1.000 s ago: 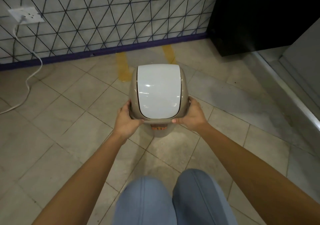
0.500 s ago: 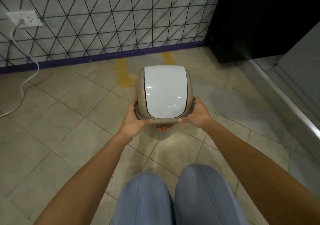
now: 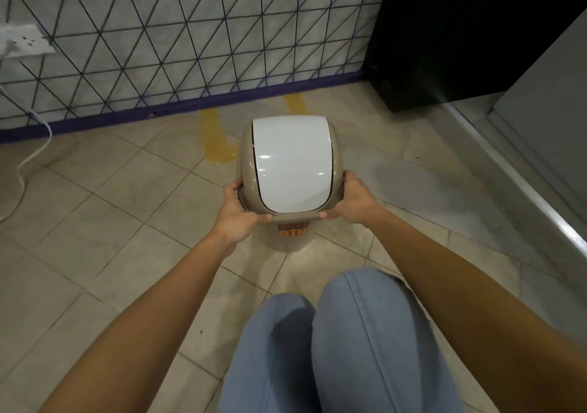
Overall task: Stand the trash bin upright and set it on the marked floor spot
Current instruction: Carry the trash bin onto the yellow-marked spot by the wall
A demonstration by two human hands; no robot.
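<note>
The trash bin is beige with a white swing lid and an orange label on its front. It is upright, seen from above. My left hand grips the left side of its rim and my right hand grips the right side. Two yellow floor stripes mark the spot by the wall: the left stripe shows fully, the right stripe is partly hidden behind the bin. The bin's base is hidden, so I cannot tell whether it touches the floor.
A wall with a triangle pattern and a purple skirting runs behind the marks. A black cabinet stands at the right, with a metal threshold below it. A white socket and cable are at the left. My knees are below the bin.
Both hands have carried the bin forward toward the wall and the yellow stripes, and slightly to the right. The grip has stayed the same.
</note>
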